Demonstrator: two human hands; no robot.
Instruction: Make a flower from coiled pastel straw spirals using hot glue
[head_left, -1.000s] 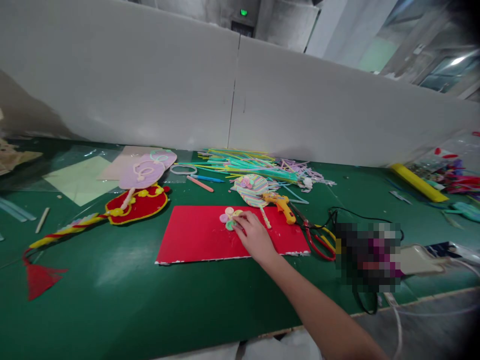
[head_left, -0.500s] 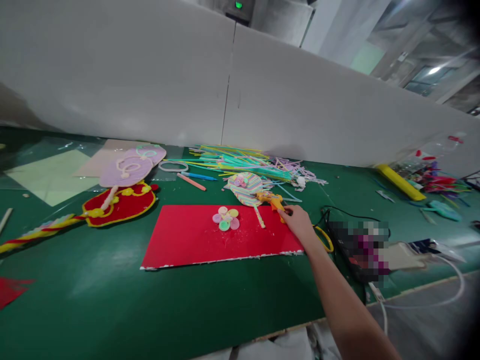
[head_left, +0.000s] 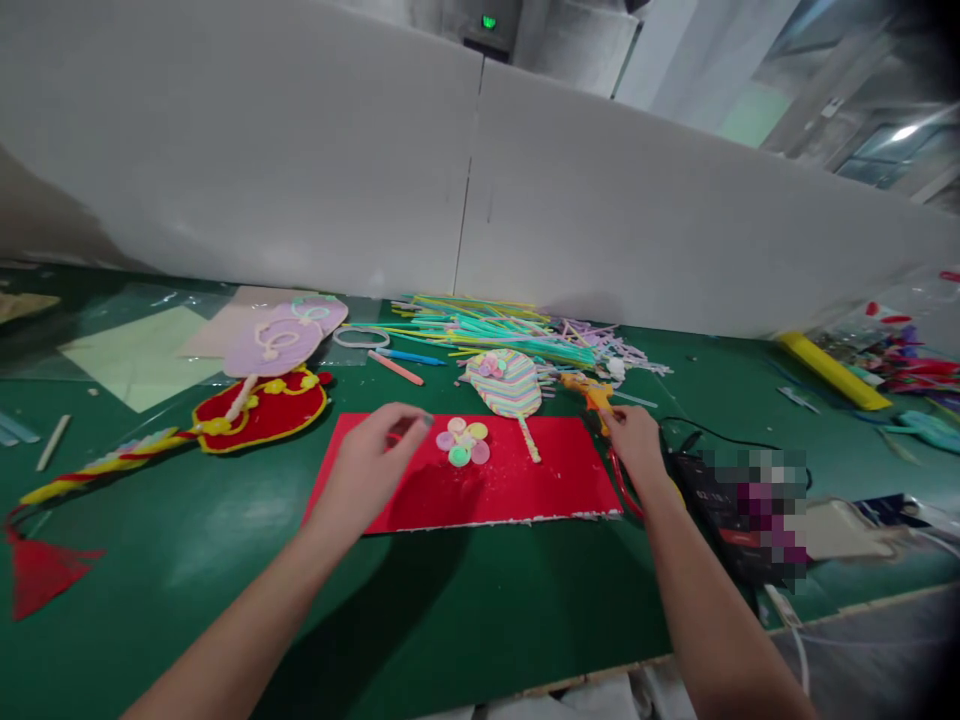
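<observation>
My right hand (head_left: 636, 445) is closed round the handle of an orange hot glue gun (head_left: 591, 388), whose nozzle points left. My left hand (head_left: 379, 460) hovers over the left part of a red board (head_left: 555, 490); its fingers are loosely curled, thumb and forefinger apart, with nothing seen in them. Just right of it on the board sits a flower (head_left: 463, 442) of pastel discs. A striped fan-shaped piece (head_left: 506, 385) with a small pink flower lies behind, its twisted stem (head_left: 529, 440) resting on the board. Red curved handles (head_left: 624, 485) show partly behind my right wrist.
Pastel pipe cleaners (head_left: 502, 335) lie along the grey partition (head_left: 300, 150). On the left are a red fan (head_left: 285, 415) with a twisted handle and lilac fan pieces (head_left: 277, 340). Right are a phone-like device (head_left: 720, 510), cords and a yellow bar (head_left: 832, 370).
My left hand has come into view over the board. My right hand has moved the glue gun slightly right, away from the striped piece. The view has shifted a little.
</observation>
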